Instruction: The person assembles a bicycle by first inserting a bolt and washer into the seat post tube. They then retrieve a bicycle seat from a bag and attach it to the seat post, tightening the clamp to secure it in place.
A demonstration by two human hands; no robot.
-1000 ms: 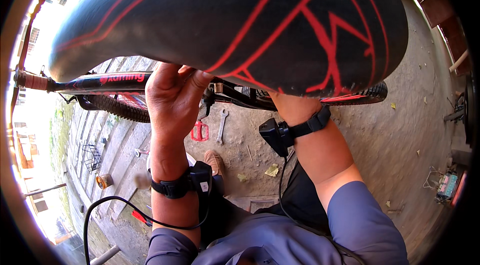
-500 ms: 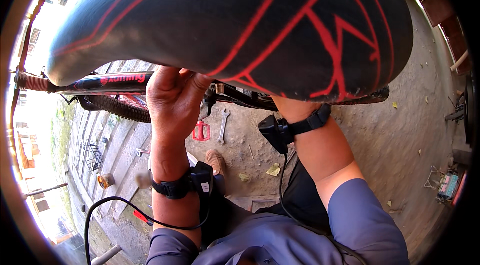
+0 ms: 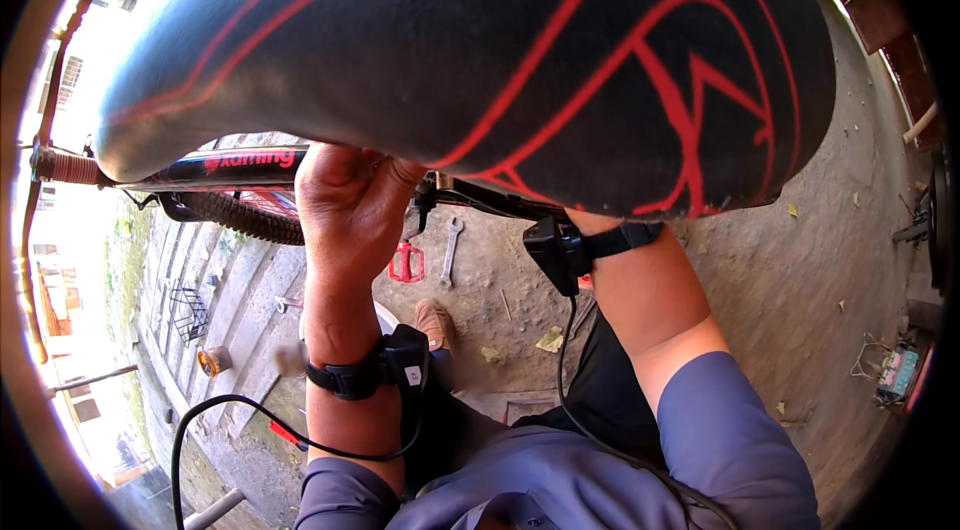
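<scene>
A black bicycle saddle (image 3: 450, 60) with red lines fills the upper view, close to me. Under its near edge my left hand (image 3: 350, 195) is raised beside the black frame tube (image 3: 250, 166). Its thumb and fingers are bent together and closed, but the fingertips and whatever they grip are hidden by the saddle. My right hand (image 3: 590, 221) reaches beneath the saddle's rear part; only the area by the wrist shows, and its fingers are out of sight. Below the frame hangs a red pedal (image 3: 407, 263).
An open-ended wrench (image 3: 451, 252) lies on the ground by the pedal. A knobby tyre (image 3: 240, 218) and a handlebar grip (image 3: 72, 168) are at left. A wire basket (image 3: 188, 314) and an orange roll (image 3: 211, 362) sit on the paving. A teal box (image 3: 897, 370) stands far right.
The saddle appears slightly lower and further right in view. Its rear edge covers more of my right hand. My left hand keeps its bent grip under the saddle.
</scene>
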